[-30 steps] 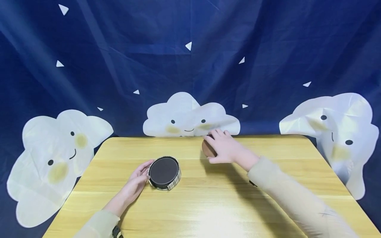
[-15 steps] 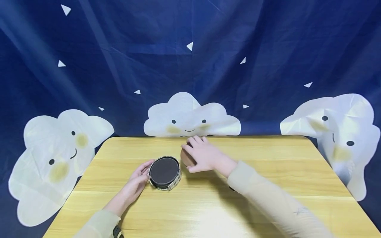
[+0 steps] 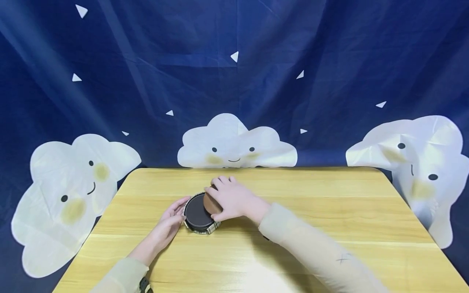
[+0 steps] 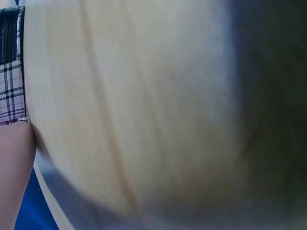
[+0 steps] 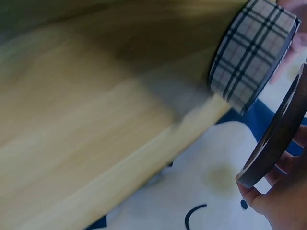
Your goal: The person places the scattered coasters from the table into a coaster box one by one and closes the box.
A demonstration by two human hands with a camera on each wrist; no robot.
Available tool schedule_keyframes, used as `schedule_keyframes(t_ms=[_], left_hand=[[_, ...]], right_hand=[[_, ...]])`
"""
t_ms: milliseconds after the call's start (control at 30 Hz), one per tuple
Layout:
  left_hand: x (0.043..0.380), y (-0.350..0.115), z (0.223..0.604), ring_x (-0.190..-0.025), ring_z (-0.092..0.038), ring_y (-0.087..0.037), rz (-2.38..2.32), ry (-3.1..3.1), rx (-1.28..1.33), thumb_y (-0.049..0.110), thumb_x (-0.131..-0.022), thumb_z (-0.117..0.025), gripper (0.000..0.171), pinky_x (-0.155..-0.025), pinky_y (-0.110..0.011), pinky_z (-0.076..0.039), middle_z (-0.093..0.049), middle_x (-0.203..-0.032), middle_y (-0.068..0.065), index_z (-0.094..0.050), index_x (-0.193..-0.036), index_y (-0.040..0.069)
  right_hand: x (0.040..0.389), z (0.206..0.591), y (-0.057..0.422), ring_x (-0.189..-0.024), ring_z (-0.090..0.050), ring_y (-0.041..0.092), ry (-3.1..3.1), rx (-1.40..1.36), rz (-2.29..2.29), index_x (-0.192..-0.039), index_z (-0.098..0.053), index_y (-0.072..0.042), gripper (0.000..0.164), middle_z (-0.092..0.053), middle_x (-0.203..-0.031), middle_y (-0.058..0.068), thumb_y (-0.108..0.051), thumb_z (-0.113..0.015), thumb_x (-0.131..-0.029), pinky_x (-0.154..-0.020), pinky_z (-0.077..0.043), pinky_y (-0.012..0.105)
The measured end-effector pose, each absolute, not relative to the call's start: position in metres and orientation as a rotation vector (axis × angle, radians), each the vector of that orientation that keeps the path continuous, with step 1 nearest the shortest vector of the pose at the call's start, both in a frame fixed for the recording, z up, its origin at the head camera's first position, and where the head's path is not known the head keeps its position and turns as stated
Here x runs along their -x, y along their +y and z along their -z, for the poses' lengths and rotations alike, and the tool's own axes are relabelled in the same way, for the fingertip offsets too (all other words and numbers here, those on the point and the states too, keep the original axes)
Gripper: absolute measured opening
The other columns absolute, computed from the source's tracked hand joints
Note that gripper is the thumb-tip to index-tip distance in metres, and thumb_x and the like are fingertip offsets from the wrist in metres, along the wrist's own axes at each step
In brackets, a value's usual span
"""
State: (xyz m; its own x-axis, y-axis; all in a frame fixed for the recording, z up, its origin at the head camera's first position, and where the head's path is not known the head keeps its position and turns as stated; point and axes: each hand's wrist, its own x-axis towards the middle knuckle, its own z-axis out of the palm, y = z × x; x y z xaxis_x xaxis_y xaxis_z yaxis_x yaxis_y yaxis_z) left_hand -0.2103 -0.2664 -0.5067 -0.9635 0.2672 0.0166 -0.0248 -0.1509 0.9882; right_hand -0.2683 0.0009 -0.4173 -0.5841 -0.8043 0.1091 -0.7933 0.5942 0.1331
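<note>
A round coaster holder with plaid sides stands left of the table's middle, a dark stitched coaster lying on top inside it. My left hand holds the holder's left side, thumb in front and fingers behind. In the left wrist view, dark stacked edges show through a gap in the plaid wall. My right hand grips a brown round coaster by its edge, tilted, overlapping the holder's right rim in the head view. The right wrist view shows this coaster's edge close beside the holder.
The light wooden table has rounded far corners. Behind it hangs a dark blue curtain printed with white clouds and small triangles. Both forearms reach in from the near edge.
My right hand has carried the brown coaster leftward and nearer, from the table's far middle to the holder's right rim. The left hand and the holder have stayed in place.
</note>
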Motion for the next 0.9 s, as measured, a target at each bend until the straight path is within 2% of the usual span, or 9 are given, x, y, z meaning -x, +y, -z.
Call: schedule_keyframes(t_ms=[333,900], left_hand=[[0.209,-0.265,0.504,-0.131,-0.053,0.010,-2.245,1.892,-0.267,-0.014,-0.088,-0.042,0.079,-0.110,-0.008,-0.043,-0.053,-0.142,0.019,-0.016,-0.162,-0.015],[0.209,-0.266,0.503,-0.130,-0.054,0.012,-2.238,1.893,-0.238,-0.015,-0.087,-0.042,0.079,-0.111,-0.009,-0.042,-0.056,-0.139,0.024,-0.015,-0.162,-0.014]], right_hand=[[0.259,0.419,-0.028,-0.130,-0.050,0.021,-2.664,-1.378,0.137,-0.155,-0.051,-0.022,0.089,-0.055,-0.143,0.004,-0.072,-0.068,-0.083,-0.100,-0.047,0.038],[0.256,0.429,-0.047,-0.127,-0.050,0.018,-2.679,-1.407,0.125,-0.156,-0.049,-0.022,0.089,-0.056,-0.141,0.002,-0.073,-0.066,-0.085,-0.100,-0.047,0.034]])
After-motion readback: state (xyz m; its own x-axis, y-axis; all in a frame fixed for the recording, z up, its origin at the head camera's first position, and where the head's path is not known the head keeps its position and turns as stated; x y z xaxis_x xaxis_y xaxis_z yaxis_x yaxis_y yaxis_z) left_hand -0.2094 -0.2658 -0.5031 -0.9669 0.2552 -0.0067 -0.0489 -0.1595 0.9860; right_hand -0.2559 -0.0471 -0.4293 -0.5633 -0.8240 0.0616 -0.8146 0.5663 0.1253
